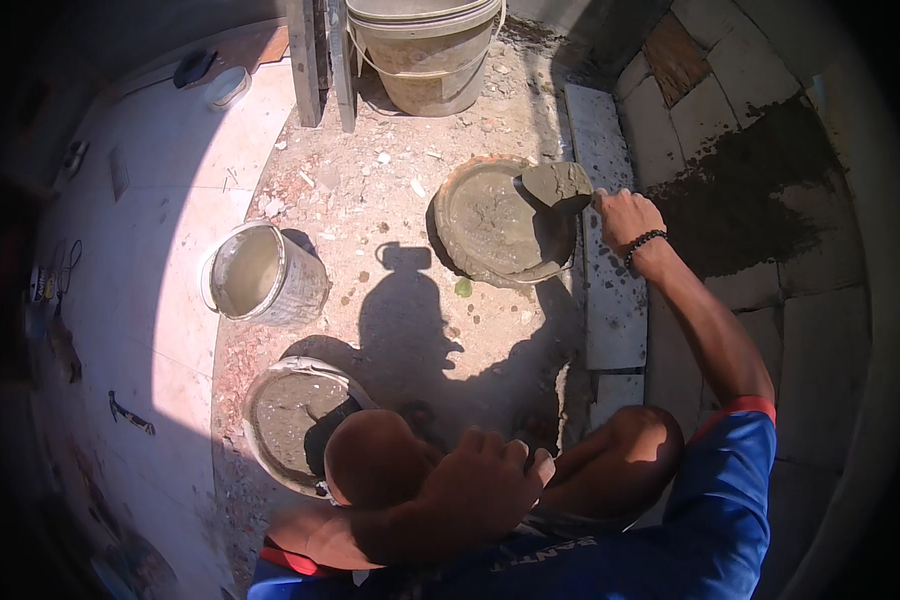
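Observation:
My right hand [627, 222], with a black bead bracelet at the wrist, grips a trowel by its handle. The trowel's blade [558, 184] carries wet grey mortar above the right side of a round, shallow basin [453, 250]. Soft mortar [490, 215] fills that basin. My left hand [485, 480] hangs over my knees with its fingers loosely curled; nothing shows sticking out of it, though the palm is turned away. Beside my left knee stands a bucket [260, 440] of grey mix, partly hidden by the knee. Dark wet mortar [745, 200] covers part of the tiled wall at right.
A whitish bucket [295, 290] holding greyish liquid stands left of the basin. Large lidded bucket [425, 75] and upright posts [310, 65] are at the back. A pale slab [610, 290] runs along the wall. A hammer [132, 413] lies on the left floor; rubble litters the ground.

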Demonstrator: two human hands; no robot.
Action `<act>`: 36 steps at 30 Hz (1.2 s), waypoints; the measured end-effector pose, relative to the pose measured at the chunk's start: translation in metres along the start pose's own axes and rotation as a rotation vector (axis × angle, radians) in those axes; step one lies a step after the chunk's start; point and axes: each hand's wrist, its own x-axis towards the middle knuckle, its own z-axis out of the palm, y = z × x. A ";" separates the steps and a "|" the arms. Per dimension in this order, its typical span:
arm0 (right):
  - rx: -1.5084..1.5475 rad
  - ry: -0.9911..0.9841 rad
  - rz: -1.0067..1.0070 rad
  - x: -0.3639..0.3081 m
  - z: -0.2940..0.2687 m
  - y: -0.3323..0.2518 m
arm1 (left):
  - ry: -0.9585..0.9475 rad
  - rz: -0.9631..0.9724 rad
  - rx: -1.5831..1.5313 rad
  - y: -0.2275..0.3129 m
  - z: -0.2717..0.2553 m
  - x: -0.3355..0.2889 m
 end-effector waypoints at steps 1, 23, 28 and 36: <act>0.005 -0.043 -0.004 0.011 0.006 -0.006 | 0.022 -0.013 0.000 0.001 0.001 -0.003; 0.630 -0.146 -0.007 -0.042 0.102 -0.011 | 0.015 -0.020 -0.026 -0.006 -0.004 -0.002; 0.724 -0.045 0.051 -0.057 0.038 0.001 | -0.093 0.032 -0.058 -0.005 -0.019 0.011; 0.978 0.083 -0.070 -0.121 -0.145 0.051 | -0.127 0.057 0.006 0.007 -0.018 0.030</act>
